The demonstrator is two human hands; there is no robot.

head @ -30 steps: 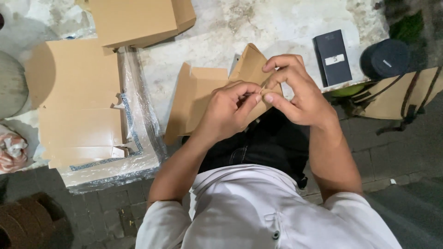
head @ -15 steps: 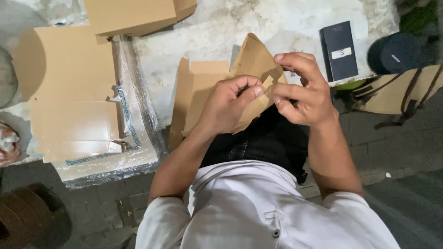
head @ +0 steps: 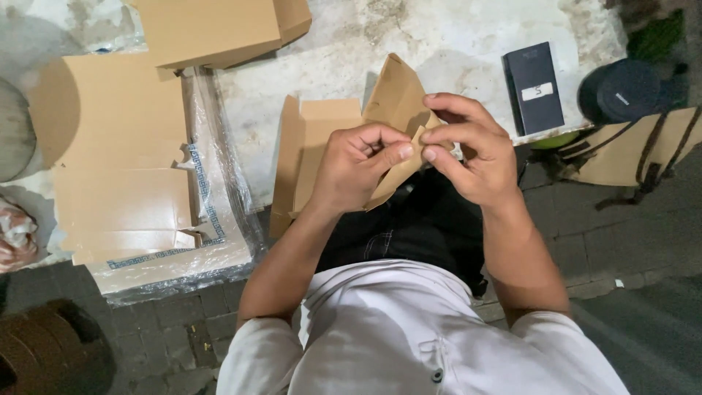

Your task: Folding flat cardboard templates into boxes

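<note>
At far left, a grey rounded object (head: 13, 128) cut off by the frame edge, identity unclear; below it a pink-and-white bundle (head: 16, 238), also cropped. Lower left corner, a dark brown ridged shape (head: 51, 355), too dim to identify. Left of centre, a stack of flat brown cardboard blanks (head: 117, 153) lying on clear plastic wrap (head: 219, 183), the lower sheets hidden beneath the top ones. Upper centre, an assembled brown carton (head: 212, 29), its top cropped by the frame. At centre, a partly folded cardboard box blank (head: 318, 139) held above the stained white surface (head: 468, 44), its lower edge hidden behind the hands. Left hand (head: 358, 172) closed on the blank, thumb pressed against a flap; right hand (head: 468, 157) pinching the same flap between thumb and fingertips. Upper right, a dark rectangular box (head: 534, 84) with a small white label; beside it a round dark object (head: 621, 91), detail hard to make out.
</note>
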